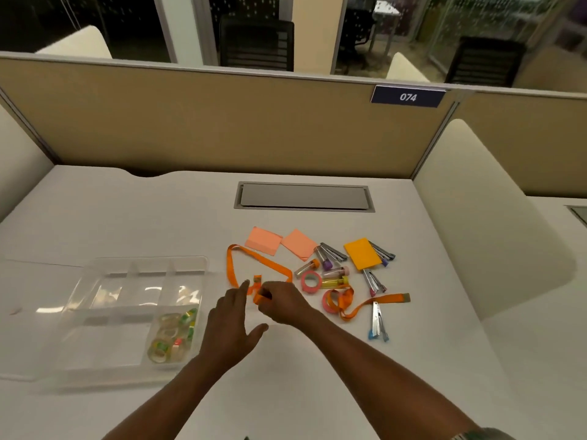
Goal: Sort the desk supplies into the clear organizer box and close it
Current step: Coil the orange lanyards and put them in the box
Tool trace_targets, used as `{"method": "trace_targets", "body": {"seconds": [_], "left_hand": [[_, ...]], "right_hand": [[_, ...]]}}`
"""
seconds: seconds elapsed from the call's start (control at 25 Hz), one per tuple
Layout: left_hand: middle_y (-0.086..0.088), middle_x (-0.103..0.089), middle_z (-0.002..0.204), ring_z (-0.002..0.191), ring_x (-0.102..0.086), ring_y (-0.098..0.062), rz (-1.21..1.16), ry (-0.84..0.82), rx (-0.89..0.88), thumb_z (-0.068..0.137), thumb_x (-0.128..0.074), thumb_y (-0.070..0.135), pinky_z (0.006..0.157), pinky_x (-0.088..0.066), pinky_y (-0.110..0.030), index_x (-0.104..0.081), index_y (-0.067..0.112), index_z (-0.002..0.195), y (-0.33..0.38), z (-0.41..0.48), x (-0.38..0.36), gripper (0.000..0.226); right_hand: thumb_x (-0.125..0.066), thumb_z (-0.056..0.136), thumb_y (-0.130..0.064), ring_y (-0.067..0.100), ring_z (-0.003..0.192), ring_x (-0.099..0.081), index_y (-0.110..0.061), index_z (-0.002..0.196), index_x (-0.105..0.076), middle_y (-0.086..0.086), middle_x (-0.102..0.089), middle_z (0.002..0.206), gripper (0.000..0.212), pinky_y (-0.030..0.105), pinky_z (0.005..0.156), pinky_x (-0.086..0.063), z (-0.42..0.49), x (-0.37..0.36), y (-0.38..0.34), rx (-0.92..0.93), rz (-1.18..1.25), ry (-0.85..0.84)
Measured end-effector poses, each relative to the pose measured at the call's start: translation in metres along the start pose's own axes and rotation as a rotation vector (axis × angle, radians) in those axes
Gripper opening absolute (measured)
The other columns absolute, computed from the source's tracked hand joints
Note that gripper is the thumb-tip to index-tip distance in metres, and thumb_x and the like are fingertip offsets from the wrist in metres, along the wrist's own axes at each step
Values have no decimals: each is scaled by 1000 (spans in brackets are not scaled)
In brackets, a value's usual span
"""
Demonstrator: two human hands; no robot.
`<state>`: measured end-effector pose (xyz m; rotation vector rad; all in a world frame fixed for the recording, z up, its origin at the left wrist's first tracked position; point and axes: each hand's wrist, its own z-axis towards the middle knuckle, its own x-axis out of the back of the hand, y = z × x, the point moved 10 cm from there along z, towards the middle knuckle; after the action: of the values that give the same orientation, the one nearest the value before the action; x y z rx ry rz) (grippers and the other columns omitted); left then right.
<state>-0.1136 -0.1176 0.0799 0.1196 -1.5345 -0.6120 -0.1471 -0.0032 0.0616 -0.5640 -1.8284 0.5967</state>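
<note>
Head view showed only small tape rolls (171, 339) filed in the open clear plastic organizer box (133, 312) (most supplies unsorted), right hand (279, 304) pinching the orange ribbon lanyard (257, 260), left hand (232, 322) open, empty.

On the desk (127, 204) I see the organizer box (133, 315) at left, tape rolls (173, 338) in its near right compartment. Right of it lies the ribbon (257, 260), my hands (241, 312) at its near end. Behind are paper notes (263, 241); farther right, tubes (333, 271) and staplers (378, 322).
</note>
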Motion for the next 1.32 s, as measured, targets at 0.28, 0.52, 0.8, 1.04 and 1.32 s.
{"method": "trace_targets", "body": {"seconds": [0.28,0.52,0.8,1.04,1.32], "left_hand": [[9,-63,102,83,-58,-2,-552,142,183,82,-72,40,66,-42,-20,-56,27,110,61,91,34,35],[1,-73,85,83,-70,-17,-862,-102,340,97,-52,23,74,-52,-30,-69,19,89,67,97,-7,19],[-17,-74,98,95,-71,-33,-1375,-77,526,102,-38,30,91,-51,-45,-69,10,101,60,87,-22,37],[-23,-68,116,112,-64,-36,-1759,-99,470,96,-18,64,101,-46,-50,-62,3,122,105,102,-10,79],[-14,-58,56,52,-57,-25,-1597,-193,463,87,-12,78,66,-52,-34,-72,-1,98,127,97,-16,99]], "right_hand": [[-62,87,-13,20,88,-71,-13,98,-70,9,-75,92,13,37,79,-57,-26,156,-62,124,482,94],[-56,96,-17,18,82,-67,-17,94,-66,3,-71,81,11,38,84,-53,-67,252,-41,192,788,215],[-57,94,-18,24,86,-70,-9,89,-68,8,-71,82,15,38,77,-61,-96,259,81,-59,1156,378],[-59,92,-14,39,100,-69,-3,98,-67,24,-70,105,15,45,75,-61,-95,108,142,-458,1300,161],[-66,92,-33,24,95,-74,-16,113,-67,6,-76,105,27,38,77,-62,-79,48,109,-447,1073,-12]]}}
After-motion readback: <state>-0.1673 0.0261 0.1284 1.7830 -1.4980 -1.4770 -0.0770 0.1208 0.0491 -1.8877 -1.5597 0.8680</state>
